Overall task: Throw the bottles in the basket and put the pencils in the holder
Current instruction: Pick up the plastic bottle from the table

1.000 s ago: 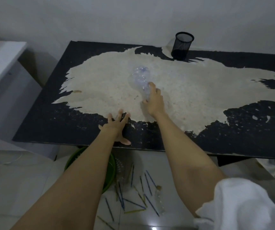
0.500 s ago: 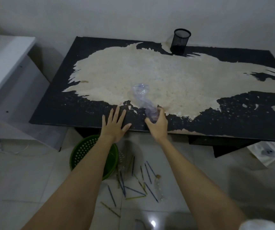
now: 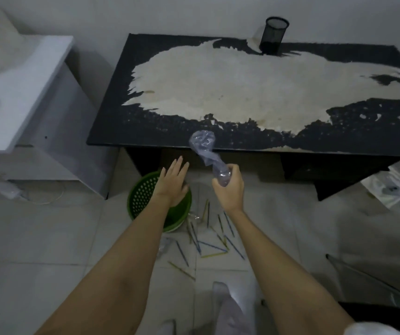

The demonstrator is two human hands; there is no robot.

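My right hand [image 3: 229, 188] grips the neck end of a crumpled clear plastic bottle [image 3: 205, 147], which sticks up in front of the table's near edge. My left hand [image 3: 173, 183] hovers open, fingers spread, over the green perforated basket [image 3: 141, 197] on the floor. Several blue and yellow pencils [image 3: 211, 243] lie scattered on the tiles to the right of the basket. Another clear bottle [image 3: 164, 246] lies on the floor beside my left forearm. The black mesh pencil holder [image 3: 274, 36] stands at the table's far edge.
The black table [image 3: 112, 131] with a worn pale patch fills the upper middle. A white cabinet [image 3: 25, 93] stands to the left, with a cable on the floor below it. A chair frame [image 3: 373, 281] is at the lower right, papers [image 3: 392, 187] on the floor at right.
My right hand has pulled the bottle off the tabletop toward me and down past the table edge. My left hand has left the table and moved over the basket. The view has backed away.
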